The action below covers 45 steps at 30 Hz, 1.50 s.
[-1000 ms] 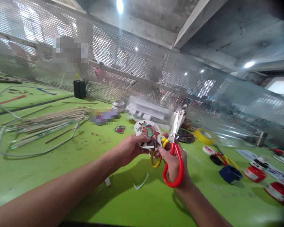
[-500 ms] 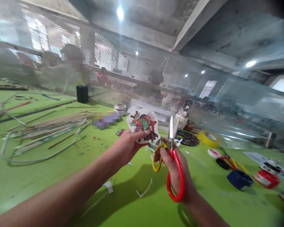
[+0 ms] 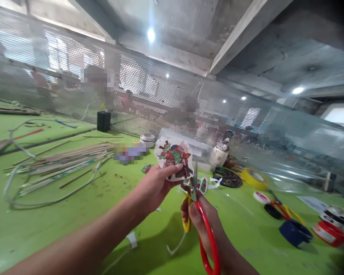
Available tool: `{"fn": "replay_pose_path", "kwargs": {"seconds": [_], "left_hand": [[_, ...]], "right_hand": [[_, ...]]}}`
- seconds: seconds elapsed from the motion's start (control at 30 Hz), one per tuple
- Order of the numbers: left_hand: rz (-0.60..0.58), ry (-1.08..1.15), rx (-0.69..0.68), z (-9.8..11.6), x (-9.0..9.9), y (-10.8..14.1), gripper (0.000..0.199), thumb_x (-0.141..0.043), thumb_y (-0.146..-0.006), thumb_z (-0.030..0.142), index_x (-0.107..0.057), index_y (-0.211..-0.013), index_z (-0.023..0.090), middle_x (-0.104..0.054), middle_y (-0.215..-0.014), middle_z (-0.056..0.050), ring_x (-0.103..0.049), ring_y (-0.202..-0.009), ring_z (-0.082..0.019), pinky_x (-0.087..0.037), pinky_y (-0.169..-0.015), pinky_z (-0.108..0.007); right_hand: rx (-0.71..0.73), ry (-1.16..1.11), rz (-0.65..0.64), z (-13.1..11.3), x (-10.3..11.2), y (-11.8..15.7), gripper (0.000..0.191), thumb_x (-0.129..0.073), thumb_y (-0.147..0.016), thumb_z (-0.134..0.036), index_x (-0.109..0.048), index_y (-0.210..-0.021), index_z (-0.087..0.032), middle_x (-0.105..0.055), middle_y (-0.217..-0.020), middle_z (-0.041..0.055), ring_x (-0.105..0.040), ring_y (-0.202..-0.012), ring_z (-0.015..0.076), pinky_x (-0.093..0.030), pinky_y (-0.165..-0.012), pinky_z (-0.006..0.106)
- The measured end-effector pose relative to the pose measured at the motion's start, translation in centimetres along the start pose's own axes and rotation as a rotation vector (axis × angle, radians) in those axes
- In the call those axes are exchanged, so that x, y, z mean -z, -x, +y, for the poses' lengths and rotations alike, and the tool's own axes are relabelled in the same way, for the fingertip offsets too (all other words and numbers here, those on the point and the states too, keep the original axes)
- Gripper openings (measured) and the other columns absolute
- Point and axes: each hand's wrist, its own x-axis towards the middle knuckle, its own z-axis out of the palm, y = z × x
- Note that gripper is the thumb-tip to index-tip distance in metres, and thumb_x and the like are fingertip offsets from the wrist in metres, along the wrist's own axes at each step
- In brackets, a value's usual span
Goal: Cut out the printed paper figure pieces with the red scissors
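My left hand (image 3: 157, 184) pinches a white paper cutout (image 3: 173, 157) printed with a red and green figure, its thumb lying over the lower part of the print. Scissors (image 3: 208, 229) with one red and one yellow handle are gripped in my right hand (image 3: 209, 217). Their blades point up at the lower right edge of the cutout; whether the paper lies between them I cannot tell. Just behind the scissors, small green and red printed cutouts (image 3: 202, 185) lie on the green table (image 3: 103, 229). White paper scraps (image 3: 132, 240) are scattered below my hands.
Thin wooden sticks (image 3: 74, 154) and a looped grey cable (image 3: 46, 204) lie at left. A white jar (image 3: 220, 152), yellow tape (image 3: 254, 178), blue tape (image 3: 296, 232), red tape (image 3: 329, 232) and another pair of scissors (image 3: 281, 204) are at right. Mesh (image 3: 149, 103) borders the back.
The scissors have swung left and lower, from beside the cutout to its lower right edge, with their blades closer together. My left hand still holds the cutout. The view has tilted slightly upward.
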Motion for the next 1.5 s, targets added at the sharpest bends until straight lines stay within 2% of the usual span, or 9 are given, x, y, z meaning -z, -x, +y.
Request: {"fn": "replay_pose_path", "kwargs": {"seconds": [0.13,0.3,0.43,0.53,0.73,1.03,1.23,1.5], "left_hand": [[0.007,0.0,0.023,0.0,0.1,0.1,0.006,-0.065,-0.075,0.009,-0.069,-0.078,0.006,-0.072,-0.079,-0.011,-0.064,-0.069,-0.016,-0.052,-0.065,-0.027],[0.028,0.013,0.038,0.0,-0.1,0.2,0.014,-0.054,-0.074,0.009,-0.067,-0.079,0.006,-0.072,-0.079,-0.013,-0.065,-0.071,-0.019,-0.052,-0.064,-0.031],[-0.044,0.009,0.03,-0.1,-0.2,0.2,0.021,-0.051,-0.073,0.011,-0.066,-0.085,0.005,-0.071,-0.083,-0.014,-0.065,-0.073,-0.021,-0.052,-0.065,-0.033],[-0.067,0.003,0.02,-0.1,-0.1,0.2,0.021,-0.051,-0.072,0.012,-0.065,-0.086,0.005,-0.071,-0.083,-0.015,-0.064,-0.073,-0.022,-0.052,-0.065,-0.035],[-0.026,-0.02,0.005,-0.3,0.2,-0.1,0.015,-0.056,-0.073,0.013,-0.064,-0.082,0.007,-0.071,-0.082,-0.015,-0.065,-0.074,-0.022,-0.051,-0.07,-0.035],[-0.01,-0.063,-0.001,0.0,0.4,-0.2,0.009,-0.063,-0.074,0.014,-0.066,-0.078,0.007,-0.07,-0.082,-0.013,-0.063,-0.071,-0.018,-0.05,-0.066,-0.029],[0.012,-0.089,-0.015,0.1,0.9,-0.6,0.009,-0.065,-0.074,0.014,-0.067,-0.078,0.007,-0.07,-0.078,-0.011,-0.062,-0.069,-0.017,-0.051,-0.064,-0.029],[-0.023,-0.059,-0.05,0.0,0.9,-0.7,0.006,-0.067,-0.073,0.011,-0.067,-0.076,0.006,-0.072,-0.077,-0.014,-0.066,-0.068,-0.019,-0.052,-0.071,-0.031]], "right_hand": [[-0.002,0.012,0.011,0.4,0.2,0.0,0.075,-0.057,-0.069,-0.077,-0.059,-0.115,-0.017,-0.046,-0.068,-0.0015,-0.046,-0.054,0.0157,-0.041,-0.052,0.031],[0.006,-0.023,0.019,0.8,0.2,0.0,0.074,-0.058,-0.07,-0.076,-0.059,-0.114,-0.016,-0.048,-0.065,-0.0016,-0.048,-0.052,0.0161,-0.041,-0.048,0.03],[-0.001,-0.048,0.02,0.4,0.1,0.2,0.069,-0.058,-0.073,-0.073,-0.056,-0.114,-0.018,-0.054,-0.062,-0.0012,-0.048,-0.05,0.0155,-0.04,-0.047,0.028],[-0.017,-0.04,0.021,0.1,0.0,0.2,0.073,-0.057,-0.071,-0.075,-0.054,-0.116,-0.018,-0.053,-0.059,-0.0022,-0.046,-0.05,0.0153,-0.038,-0.047,0.028],[-0.041,0.031,0.027,0.0,-0.1,0.1,0.08,-0.054,-0.068,-0.08,-0.053,-0.118,-0.017,-0.047,-0.056,-0.0041,-0.045,-0.048,0.0158,-0.036,-0.046,0.029],[-0.021,0.0,0.0,-0.3,0.0,0.2,0.071,-0.057,-0.07,-0.076,-0.059,-0.111,-0.018,-0.037,-0.061,-0.0052,-0.047,-0.055,0.0166,-0.039,-0.051,0.03],[-0.008,-0.036,-0.014,-0.5,-0.1,0.2,0.069,-0.06,-0.07,-0.073,-0.06,-0.112,-0.018,-0.048,-0.066,-0.002,-0.046,-0.053,0.0143,-0.037,-0.05,0.028],[-0.006,-0.046,-0.025,-0.3,0.0,0.3,0.068,-0.061,-0.07,-0.073,-0.059,-0.113,-0.019,-0.049,-0.068,-0.0013,-0.045,-0.054,0.0138,-0.036,-0.051,0.027]]}}
